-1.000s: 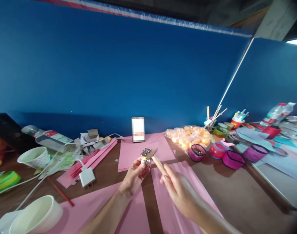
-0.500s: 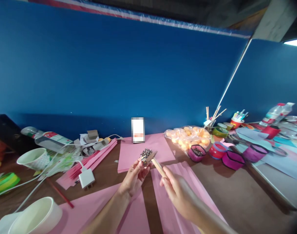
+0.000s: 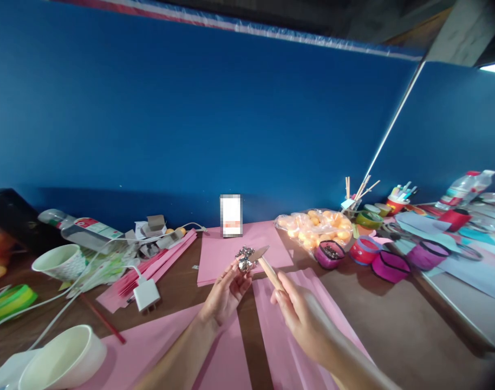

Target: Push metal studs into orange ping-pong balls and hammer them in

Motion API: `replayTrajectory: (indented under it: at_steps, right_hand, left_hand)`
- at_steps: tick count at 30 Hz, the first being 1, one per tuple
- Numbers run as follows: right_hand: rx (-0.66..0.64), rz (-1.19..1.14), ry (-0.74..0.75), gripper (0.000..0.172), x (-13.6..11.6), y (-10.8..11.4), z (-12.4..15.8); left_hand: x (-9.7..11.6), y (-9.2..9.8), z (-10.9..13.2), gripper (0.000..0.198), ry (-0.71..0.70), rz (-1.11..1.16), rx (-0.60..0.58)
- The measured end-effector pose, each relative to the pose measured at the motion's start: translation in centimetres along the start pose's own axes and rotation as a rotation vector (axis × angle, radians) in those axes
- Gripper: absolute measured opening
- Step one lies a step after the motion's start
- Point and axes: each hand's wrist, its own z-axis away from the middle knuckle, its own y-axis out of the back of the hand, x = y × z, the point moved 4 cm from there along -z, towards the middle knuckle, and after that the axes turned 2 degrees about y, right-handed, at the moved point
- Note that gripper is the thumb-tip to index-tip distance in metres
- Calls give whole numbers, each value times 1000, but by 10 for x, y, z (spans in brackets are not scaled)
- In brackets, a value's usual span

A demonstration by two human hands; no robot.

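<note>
Holding on with both hands, here we are: our right hand (image 3: pixel 294 300) is clamped round the pale grip of a wooden-handled tool (image 3: pixel 271 272), its pointed head angled up and over to the right! And our left hand (image 3: pixel 229 290) has its fingers pinched on a glittering cluster (image 3: pixel 245 263), held up right beside that head, though we cannot tell whether the two touch.

Behind the cluster, we see a pink sheet (image 3: pixel 272 241) flat on the brown worktop (image 3: pixel 393 314), with a blurred white panel (image 3: pixel 231 214) upright at its far edge. Below our right arm runs a second pink strip (image 3: pixel 308 287).

Out to the right now, a clear bag of orange balls (image 3: pixel 316 227), and just in front of it a purple bowl (image 3: pixel 329 262) with dark bits inside! Beyond that, a magenta container (image 3: pixel 389 268). Over on the left, we have a white charger (image 3: pixel 145 295), a red stick (image 3: pixel 105 319) near it, and a pale bowl (image 3: pixel 64 357) closest to us. Farthest back, a blue wall (image 3: pixel 231 108) spans our view.
</note>
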Motion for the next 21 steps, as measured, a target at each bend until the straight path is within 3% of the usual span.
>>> replayTrajectory:
  at_steps: [5, 9, 15, 21]
  right_hand:
    - [35, 66, 29, 40, 3, -6, 2]
    - [-31, 68, 0, 42, 4, -8, 3]
    - [46, 97, 70, 38, 3, -8, 3]
    - [38, 61, 68, 40, 4, -8, 2]
  left_hand:
    - [0, -2, 4, 30, 3, -41, -23]
    - [-1, -2, 4, 24, 14, -41, -5]
    - [-3, 5, 0, 16, 14, -11, 66]
    - [-3, 0, 2, 15, 14, -5, 34]
